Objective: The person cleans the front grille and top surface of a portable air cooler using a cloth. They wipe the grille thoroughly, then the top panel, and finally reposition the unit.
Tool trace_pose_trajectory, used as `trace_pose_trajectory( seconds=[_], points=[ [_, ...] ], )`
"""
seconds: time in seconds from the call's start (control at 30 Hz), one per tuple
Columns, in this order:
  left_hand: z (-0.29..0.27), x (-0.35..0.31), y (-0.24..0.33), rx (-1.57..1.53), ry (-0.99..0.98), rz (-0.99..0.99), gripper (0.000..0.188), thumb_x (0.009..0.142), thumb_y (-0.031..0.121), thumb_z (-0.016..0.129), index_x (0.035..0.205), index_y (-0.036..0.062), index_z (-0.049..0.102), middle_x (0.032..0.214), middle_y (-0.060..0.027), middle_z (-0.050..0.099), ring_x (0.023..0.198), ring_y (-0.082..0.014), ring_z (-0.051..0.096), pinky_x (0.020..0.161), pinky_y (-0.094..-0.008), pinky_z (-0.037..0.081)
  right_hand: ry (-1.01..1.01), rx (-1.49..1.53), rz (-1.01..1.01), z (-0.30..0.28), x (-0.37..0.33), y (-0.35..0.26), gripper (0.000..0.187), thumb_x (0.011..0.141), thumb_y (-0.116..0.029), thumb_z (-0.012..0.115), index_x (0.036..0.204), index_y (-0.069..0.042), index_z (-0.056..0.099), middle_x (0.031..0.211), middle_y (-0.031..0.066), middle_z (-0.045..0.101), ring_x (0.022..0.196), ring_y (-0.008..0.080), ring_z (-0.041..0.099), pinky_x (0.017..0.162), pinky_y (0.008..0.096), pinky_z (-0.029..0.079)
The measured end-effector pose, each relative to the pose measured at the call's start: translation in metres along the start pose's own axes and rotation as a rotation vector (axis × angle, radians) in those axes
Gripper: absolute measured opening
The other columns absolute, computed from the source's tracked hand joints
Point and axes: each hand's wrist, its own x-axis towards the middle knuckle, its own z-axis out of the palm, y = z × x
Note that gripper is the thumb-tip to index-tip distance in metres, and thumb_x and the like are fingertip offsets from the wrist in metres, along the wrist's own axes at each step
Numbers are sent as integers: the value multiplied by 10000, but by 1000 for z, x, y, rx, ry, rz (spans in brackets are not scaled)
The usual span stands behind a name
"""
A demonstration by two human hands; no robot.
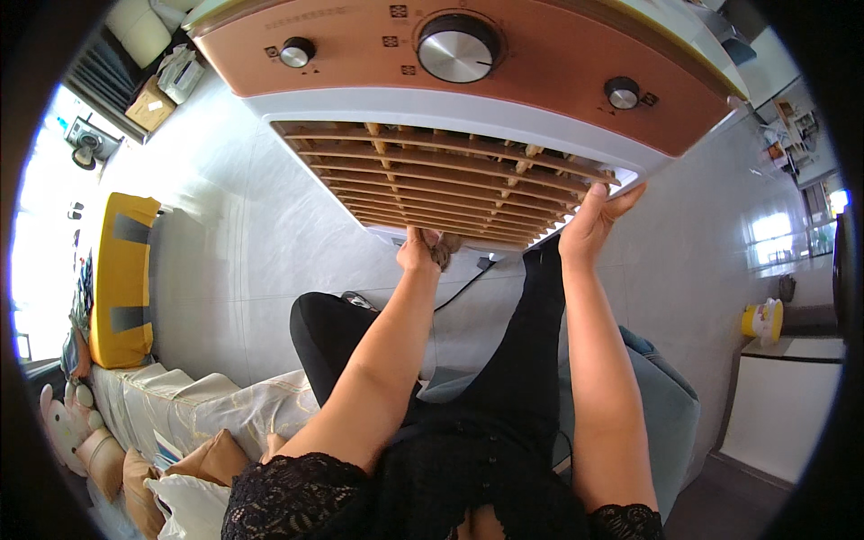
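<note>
A standing air cooler [576,63] with a copper-coloured panel, three silver knobs and a white frame rises in front of me. Its brown slatted grille [441,184] faces my hands. My right hand [589,225] grips the frame's right side, thumb on the front by the grille's corner and fingers round the edge. At the grille's bottom edge, my left hand [417,252] is closed with the thumb up. A crumpled grey-brown cloth [442,252] shows beside its fingers, partly hidden by the hand.
Below the cooler, a black cord [466,286] runs over the grey tiled floor [225,261]. A blue-grey seat [661,396] is under me. To the left stand a yellow piece of furniture [124,279] and a covered sofa [202,391] with cushions; a white cabinet [778,414] stands right.
</note>
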Motion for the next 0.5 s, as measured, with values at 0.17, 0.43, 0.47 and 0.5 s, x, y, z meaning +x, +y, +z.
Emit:
trace_pose_trajectory(
  seconds=[0.17, 0.43, 0.47, 0.5],
  points=[
    [11, -31, -46, 213, -78, -151, 246, 896, 260, 666, 891, 27, 590, 819, -75, 630, 678, -204, 611, 583, -340, 512, 10, -17, -17, 1, 1, -1, 854, 965, -519, 372, 1486, -38, -103, 1484, 257, 112, 1390, 358, 187, 1122, 461, 190],
    [-18, -52, -54, 362, -191, -283, 283, 886, 198, 656, 1008, -53, 605, 929, -97, 654, 825, -190, 653, 737, -320, 533, -14, 7, -23, -3, 4, -2, 832, 974, -481, 382, 1486, -22, -86, 1472, 254, 129, 1375, 364, 186, 1121, 471, 167],
    [-20, -56, -53, 361, -183, -313, 296, 884, 206, 659, 1010, -57, 604, 932, -101, 653, 826, -196, 655, 732, -322, 535, -16, 15, -30, -3, 4, -1, 824, 975, -474, 382, 1487, -28, -86, 1472, 252, 128, 1373, 361, 191, 1121, 469, 167],
    [-16, -65, -44, 514, -175, -350, 325, 875, 240, 687, 993, -53, 610, 922, -102, 649, 811, -196, 651, 704, -323, 531, -15, 29, -22, -3, 4, -1, 818, 976, -467, 382, 1488, -32, -86, 1471, 250, 128, 1372, 356, 192, 1120, 466, 169]
  ],
)
